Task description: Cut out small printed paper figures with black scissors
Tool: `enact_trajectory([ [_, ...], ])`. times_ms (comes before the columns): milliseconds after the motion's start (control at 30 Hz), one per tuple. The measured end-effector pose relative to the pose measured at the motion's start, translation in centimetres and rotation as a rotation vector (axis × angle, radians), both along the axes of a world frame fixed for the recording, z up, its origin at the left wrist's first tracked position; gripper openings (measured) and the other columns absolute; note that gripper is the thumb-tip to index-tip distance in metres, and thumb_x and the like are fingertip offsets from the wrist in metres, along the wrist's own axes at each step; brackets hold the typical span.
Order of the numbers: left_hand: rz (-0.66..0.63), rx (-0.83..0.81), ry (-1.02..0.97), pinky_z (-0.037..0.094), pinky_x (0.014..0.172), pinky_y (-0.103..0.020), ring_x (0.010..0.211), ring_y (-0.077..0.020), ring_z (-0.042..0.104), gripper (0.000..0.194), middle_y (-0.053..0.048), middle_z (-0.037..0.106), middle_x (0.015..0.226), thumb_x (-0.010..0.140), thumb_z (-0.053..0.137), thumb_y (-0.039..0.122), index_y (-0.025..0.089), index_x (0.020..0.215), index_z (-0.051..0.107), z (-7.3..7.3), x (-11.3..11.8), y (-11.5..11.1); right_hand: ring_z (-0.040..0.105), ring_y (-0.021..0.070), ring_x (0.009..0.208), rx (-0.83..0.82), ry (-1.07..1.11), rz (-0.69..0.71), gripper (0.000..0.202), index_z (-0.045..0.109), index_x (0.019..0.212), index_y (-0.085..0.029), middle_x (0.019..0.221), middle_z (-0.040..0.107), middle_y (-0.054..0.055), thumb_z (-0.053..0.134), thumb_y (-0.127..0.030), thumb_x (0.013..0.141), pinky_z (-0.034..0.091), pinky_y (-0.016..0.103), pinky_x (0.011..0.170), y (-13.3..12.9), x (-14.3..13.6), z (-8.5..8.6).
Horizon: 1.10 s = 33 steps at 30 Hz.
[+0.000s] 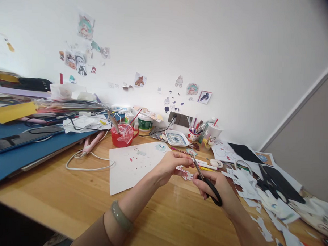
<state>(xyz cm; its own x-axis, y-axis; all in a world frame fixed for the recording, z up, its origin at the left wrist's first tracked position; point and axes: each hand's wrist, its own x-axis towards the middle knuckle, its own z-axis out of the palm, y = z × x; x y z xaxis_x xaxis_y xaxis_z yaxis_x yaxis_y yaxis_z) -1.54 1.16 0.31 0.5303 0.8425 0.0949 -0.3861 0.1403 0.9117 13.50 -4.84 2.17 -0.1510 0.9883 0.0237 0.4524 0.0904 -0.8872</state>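
My right hand [218,187] grips a pair of scissors [208,184] with black handles, its blades pointing up and left. The blade tips meet the fingertips of my left hand [171,167], which are pinched together. Whatever small piece they hold is too small to make out. Just below those fingers shows a white paper piece with red marks [187,174]; I cannot tell whether it is held or lies on the table. Left of my left hand lies a white sheet [135,161] with small painted cutouts on it. A small teal and pink cutout [191,151] lies beyond the blades.
A red mug [122,137], a square patterned dish [176,138] and a pen cup [194,135] stand along the wall. Paper scraps [245,182] and a second pair of scissors [267,182] lie at right. A white cable [90,168] loops at left.
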Motion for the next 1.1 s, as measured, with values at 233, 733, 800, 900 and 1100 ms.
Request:
enact_trajectory([
  [233,-0.001,0.006,-0.005,0.044,0.053,-0.021,0.067,-0.0111,0.051,0.020,-0.003,0.058,0.071,0.059,0.068,0.030,0.013,0.069,0.064,-0.08,-0.02,0.02,0.041,0.0080,0.040,-0.012,0.017,0.007,0.014,0.052,0.065,-0.016,0.044,0.044,-0.006,0.058,-0.029,0.068,0.035,0.021,0.042,0.20,0.16,-0.36],
  [733,-0.019,0.028,0.015,0.043,0.053,-0.021,0.070,-0.0116,0.047,0.021,-0.004,0.055,0.071,0.058,0.068,0.031,0.013,0.067,0.063,0.16,-0.24,0.02,0.041,0.0094,0.041,-0.027,0.018,0.020,0.021,0.052,0.064,-0.017,0.044,0.044,-0.005,0.056,-0.037,0.067,0.035,0.022,0.043,-0.49,-0.45,0.56],
  [800,-0.023,0.030,0.012,0.043,0.053,-0.020,0.070,-0.0112,0.047,0.021,-0.005,0.055,0.071,0.059,0.068,0.030,0.012,0.068,0.063,0.15,-0.26,0.05,0.041,0.0090,0.040,-0.033,0.015,0.006,0.021,0.053,0.064,-0.016,0.043,0.044,-0.006,0.056,-0.037,0.066,0.034,0.021,0.041,-0.50,-0.55,0.59],
  [900,-0.026,0.029,0.012,0.043,0.053,-0.020,0.070,-0.0111,0.048,0.021,-0.005,0.056,0.072,0.060,0.067,0.030,0.012,0.069,0.063,0.16,-0.30,0.06,0.040,0.0083,0.039,-0.038,0.018,-0.004,0.019,0.053,0.064,-0.016,0.042,0.044,-0.006,0.056,-0.035,0.067,0.032,0.020,0.040,-0.52,-0.63,0.54],
  [1100,-0.026,0.022,0.011,0.042,0.054,-0.021,0.071,-0.0116,0.049,0.022,-0.004,0.057,0.072,0.059,0.068,0.031,0.012,0.068,0.063,0.17,-0.32,0.02,0.039,0.0077,0.037,-0.047,0.004,-0.021,0.017,0.053,0.063,-0.016,0.040,0.045,-0.006,0.056,-0.033,0.066,0.030,0.019,0.038,-0.43,-0.50,0.38],
])
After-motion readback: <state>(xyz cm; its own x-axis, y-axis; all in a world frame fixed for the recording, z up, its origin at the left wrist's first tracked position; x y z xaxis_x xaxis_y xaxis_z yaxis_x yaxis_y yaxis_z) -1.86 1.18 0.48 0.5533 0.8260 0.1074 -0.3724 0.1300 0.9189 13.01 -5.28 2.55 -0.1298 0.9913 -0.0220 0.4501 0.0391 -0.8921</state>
